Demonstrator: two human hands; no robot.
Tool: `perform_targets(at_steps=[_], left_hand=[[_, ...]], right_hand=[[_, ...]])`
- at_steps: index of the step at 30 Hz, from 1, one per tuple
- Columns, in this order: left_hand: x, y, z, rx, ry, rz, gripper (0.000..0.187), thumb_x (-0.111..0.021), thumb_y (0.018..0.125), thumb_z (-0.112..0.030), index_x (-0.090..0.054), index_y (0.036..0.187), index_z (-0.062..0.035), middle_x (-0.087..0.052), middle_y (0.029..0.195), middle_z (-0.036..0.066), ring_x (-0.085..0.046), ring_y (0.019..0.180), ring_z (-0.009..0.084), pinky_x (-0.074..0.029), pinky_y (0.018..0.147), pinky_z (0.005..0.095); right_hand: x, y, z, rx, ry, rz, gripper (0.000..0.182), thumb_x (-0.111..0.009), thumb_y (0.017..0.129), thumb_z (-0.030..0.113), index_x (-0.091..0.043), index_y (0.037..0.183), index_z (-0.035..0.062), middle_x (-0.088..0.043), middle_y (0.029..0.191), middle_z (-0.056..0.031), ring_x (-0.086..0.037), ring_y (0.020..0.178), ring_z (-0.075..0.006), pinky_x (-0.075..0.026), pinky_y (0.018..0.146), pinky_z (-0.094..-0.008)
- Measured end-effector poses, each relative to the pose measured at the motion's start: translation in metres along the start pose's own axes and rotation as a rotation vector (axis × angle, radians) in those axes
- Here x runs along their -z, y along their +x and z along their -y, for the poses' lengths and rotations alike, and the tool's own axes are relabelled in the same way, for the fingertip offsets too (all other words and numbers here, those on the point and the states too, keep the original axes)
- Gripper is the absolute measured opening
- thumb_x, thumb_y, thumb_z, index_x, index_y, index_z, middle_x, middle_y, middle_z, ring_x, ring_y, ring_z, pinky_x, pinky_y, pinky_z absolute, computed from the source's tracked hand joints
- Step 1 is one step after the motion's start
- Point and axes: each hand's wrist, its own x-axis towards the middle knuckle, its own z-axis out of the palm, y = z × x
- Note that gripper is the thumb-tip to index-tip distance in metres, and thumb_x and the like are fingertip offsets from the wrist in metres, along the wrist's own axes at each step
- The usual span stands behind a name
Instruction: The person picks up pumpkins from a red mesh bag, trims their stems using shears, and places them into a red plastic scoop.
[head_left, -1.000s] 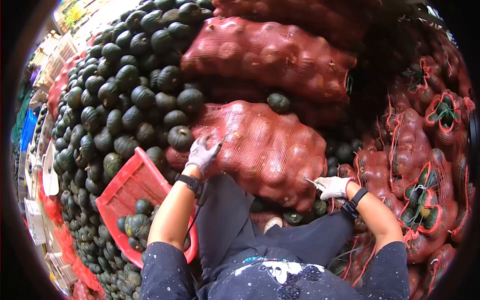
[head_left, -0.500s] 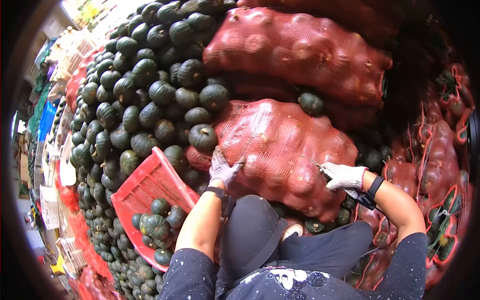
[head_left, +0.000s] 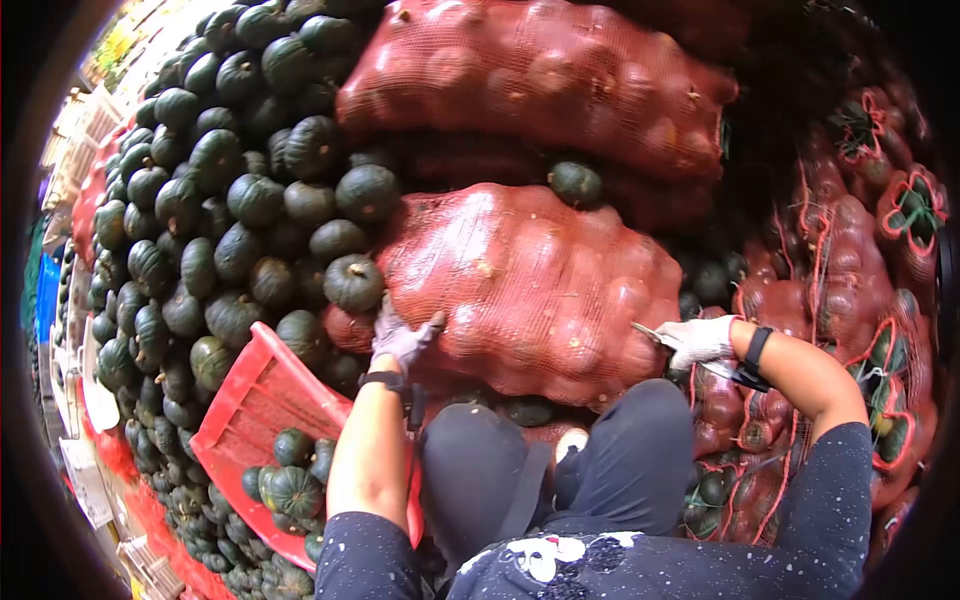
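Left hand [head_left: 405,338] spreads its gloved fingers against 1 end of a stuffed mesh sack [head_left: 535,285]; the right hand [head_left: 697,341] curls round a thin tool [head_left: 646,331] at the other. Dark squashes [head_left: 255,200] heap left of the hands, a red basket [head_left: 245,400] tilts by the left forearm [head_left: 370,460], and more sacks [head_left: 530,70] crowd beyond and rightward.

This looks like a place to pack pumpkins [head_left: 255,199], with a big heap [head_left: 198,266] of them, fat red bags [head_left: 540,290], a tub [head_left: 255,400] and pale crates [head_left: 97,125].
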Motion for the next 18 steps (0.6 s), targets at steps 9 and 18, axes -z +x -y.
perform_targets(at_steps=[9, 18], left_hand=[[-0.001, 0.011, 0.008, 0.007, 0.093, 0.069, 0.142, -0.081, 0.065, -0.068, -0.005, 0.157, 0.0078, -0.017, 0.163, 0.028, -0.015, 0.154, 0.0372, -0.016, 0.125, 0.0374], [0.024, 0.004, -0.026, 0.118, 0.245, 0.074, 0.13, -0.083, 0.065, -0.065, -0.02, 0.157, 0.0012, -0.036, 0.153, 0.029, -0.034, 0.145, 0.0412, -0.028, 0.121, 0.0429]], right_hand=[[0.011, 0.03, 0.025, 0.099, 0.221, -0.093, 0.058, -0.068, 0.077, 0.027, -0.051, 0.129, 0.0094, -0.064, 0.105, -0.0131, -0.063, 0.093, -0.028, -0.05, 0.082, -0.0405], [0.008, 0.017, 0.059, 0.172, 0.205, -0.288, 0.05, -0.065, 0.082, 0.027, -0.049, 0.125, 0.0063, -0.066, 0.099, -0.0207, -0.065, 0.088, -0.0393, -0.052, 0.08, -0.0473]])
